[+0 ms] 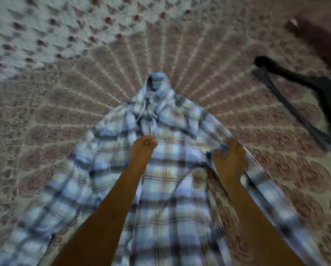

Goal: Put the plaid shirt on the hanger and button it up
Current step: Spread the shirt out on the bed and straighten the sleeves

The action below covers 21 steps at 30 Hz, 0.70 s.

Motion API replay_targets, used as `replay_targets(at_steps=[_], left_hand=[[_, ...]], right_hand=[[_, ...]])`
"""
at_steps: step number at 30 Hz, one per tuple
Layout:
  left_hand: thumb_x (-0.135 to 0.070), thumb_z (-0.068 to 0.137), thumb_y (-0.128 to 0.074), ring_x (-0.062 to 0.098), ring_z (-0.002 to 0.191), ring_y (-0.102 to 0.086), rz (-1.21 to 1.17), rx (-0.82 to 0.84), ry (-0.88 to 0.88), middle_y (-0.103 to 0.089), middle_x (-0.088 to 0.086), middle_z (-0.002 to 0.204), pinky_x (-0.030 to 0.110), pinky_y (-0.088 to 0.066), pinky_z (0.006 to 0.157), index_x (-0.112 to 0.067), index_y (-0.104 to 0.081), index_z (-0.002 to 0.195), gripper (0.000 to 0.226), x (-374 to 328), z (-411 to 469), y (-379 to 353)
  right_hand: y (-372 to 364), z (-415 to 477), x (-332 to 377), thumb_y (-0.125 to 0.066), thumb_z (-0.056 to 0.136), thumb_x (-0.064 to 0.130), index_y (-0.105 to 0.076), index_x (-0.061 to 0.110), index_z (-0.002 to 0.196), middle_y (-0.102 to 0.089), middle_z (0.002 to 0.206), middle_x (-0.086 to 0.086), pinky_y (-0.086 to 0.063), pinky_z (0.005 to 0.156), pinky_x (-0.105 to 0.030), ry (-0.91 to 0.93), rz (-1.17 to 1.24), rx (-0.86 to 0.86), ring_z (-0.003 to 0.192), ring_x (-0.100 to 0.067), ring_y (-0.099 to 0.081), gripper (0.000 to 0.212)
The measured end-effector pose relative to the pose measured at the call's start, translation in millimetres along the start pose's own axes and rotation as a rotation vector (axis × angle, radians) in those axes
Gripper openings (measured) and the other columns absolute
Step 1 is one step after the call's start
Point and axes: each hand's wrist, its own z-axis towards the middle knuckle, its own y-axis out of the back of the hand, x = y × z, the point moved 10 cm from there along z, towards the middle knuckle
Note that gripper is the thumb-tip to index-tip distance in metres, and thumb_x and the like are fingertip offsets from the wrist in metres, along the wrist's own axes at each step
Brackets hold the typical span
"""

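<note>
While the plaid shirt [172, 189] lies spread on the patterned bedspread [84, 104], collar [157, 81] pointing away from me and hem running off the near edge of view, I have both hands on it. My left hand [144, 145] is curled into a fist on the cloth near the middle of the chest, apparently pinching a fold. My right hand [229, 156] grips a bunched edge on the right side and raises it a little off the bed. I judge this hold is meant to part or lift the fronts so the neck opens for the hanger. The picture is smeared by motion, so I cannot tell whether any button is done up.

Off to the right the black hanger [323, 87] lies flat on the bedspread, well apart from the shirt and from both hands, carrying nothing yet. Beyond it, at the far right corner, sits a dark brown shape [314, 35] I cannot identify. I see no box, basket or other container anywhere in view.
</note>
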Motion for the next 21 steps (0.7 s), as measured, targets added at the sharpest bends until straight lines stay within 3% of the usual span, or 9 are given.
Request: replay_targets(at_steps=[3,5,7,9,11,14,16,18,21], left_hand=[[-0.001,0.091,-0.049,0.004,0.058,-0.053,0.104,-0.115,-0.051,-0.062,0.01,0.086,0.005,-0.041,0.047,-0.001,-0.065,0.104,0.021,-8,52,34],[0.0,0.092,-0.043,0.016,0.063,-0.059,0.165,-0.182,-0.072,-0.063,0.015,0.089,0.024,-0.049,0.06,-0.006,-0.065,0.103,0.026,-12,86,53],[0.001,0.091,-0.038,0.033,0.086,-0.06,0.28,-0.216,-0.114,-0.063,0.018,0.113,0.038,-0.05,0.077,-0.009,-0.062,0.114,0.035,-22,117,64],[-0.001,0.09,-0.042,0.036,0.108,-0.057,0.4,-0.225,-0.152,-0.056,0.017,0.127,0.04,-0.047,0.089,-0.013,-0.055,0.125,0.039,-26,159,73],[-0.012,0.089,-0.052,0.036,0.114,-0.054,0.506,-0.18,-0.156,-0.052,0.018,0.13,0.039,-0.046,0.091,-0.015,-0.047,0.132,0.043,-26,200,73],[-0.032,0.085,-0.063,0.037,0.113,-0.053,0.585,-0.087,-0.114,-0.056,0.02,0.123,0.039,-0.043,0.093,-0.01,-0.048,0.129,0.051,-21,232,63],[-0.03,0.085,-0.065,0.026,0.086,-0.062,0.473,-0.032,-0.117,-0.064,0.015,0.09,0.028,-0.047,0.076,-0.004,-0.061,0.112,0.038,-24,249,62],[-0.02,0.085,-0.065,0.01,0.054,-0.05,0.281,0.07,-0.164,-0.052,0.004,0.064,0.017,-0.039,0.049,0.001,-0.064,0.109,0.032,-39,258,64],[-0.015,0.086,-0.063,0.002,0.04,-0.042,0.136,0.083,-0.245,-0.052,0.002,0.062,0.006,-0.033,0.036,-0.004,-0.059,0.118,0.034,-74,275,82]], right_hand=[[-57,44,40,-0.053,0.091,0.014,-0.051,0.004,0.122,-0.055,0.117,-0.024,-0.044,0.07,-0.044,0.091,0.031,0.151,0.083,-0.039,-0.055,0.032],[-81,72,57,-0.052,0.092,0.014,-0.051,0.005,0.125,-0.06,0.112,-0.025,-0.044,0.077,-0.042,0.082,0.042,0.166,0.09,-0.04,-0.058,0.035],[-95,96,70,-0.052,0.091,0.013,-0.051,0.005,0.125,-0.06,0.11,-0.027,-0.046,0.078,-0.043,0.092,0.048,0.138,0.095,-0.042,-0.058,0.035],[-121,120,84,-0.052,0.092,0.018,-0.045,0.005,0.13,-0.054,0.122,-0.025,-0.045,0.083,-0.046,0.104,-0.041,0.159,0.105,-0.042,-0.055,0.041],[-151,139,88,-0.053,0.091,0.023,-0.041,0.006,0.133,-0.045,0.132,-0.022,-0.042,0.09,-0.046,0.094,-0.13,0.204,0.113,-0.041,-0.05,0.047],[-151,150,89,-0.049,0.086,0.033,-0.056,0.002,0.114,-0.056,0.115,-0.023,-0.042,0.077,-0.033,0.124,-0.095,0.154,0.102,-0.038,-0.055,0.042],[-135,169,87,-0.029,0.078,0.038,-0.061,-0.003,0.097,-0.059,0.096,-0.029,-0.035,0.061,-0.031,0.119,-0.041,-0.031,0.089,-0.04,-0.057,0.055],[-120,192,93,-0.017,0.066,0.046,-0.061,0.0,0.086,-0.055,0.082,-0.029,-0.029,0.059,-0.033,0.151,-0.018,-0.141,0.076,-0.035,-0.055,0.066],[-115,230,123,-0.03,0.074,0.045,-0.058,-0.001,0.082,-0.055,0.08,-0.028,-0.031,0.061,-0.035,0.232,-0.059,-0.133,0.075,-0.035,-0.055,0.055]])
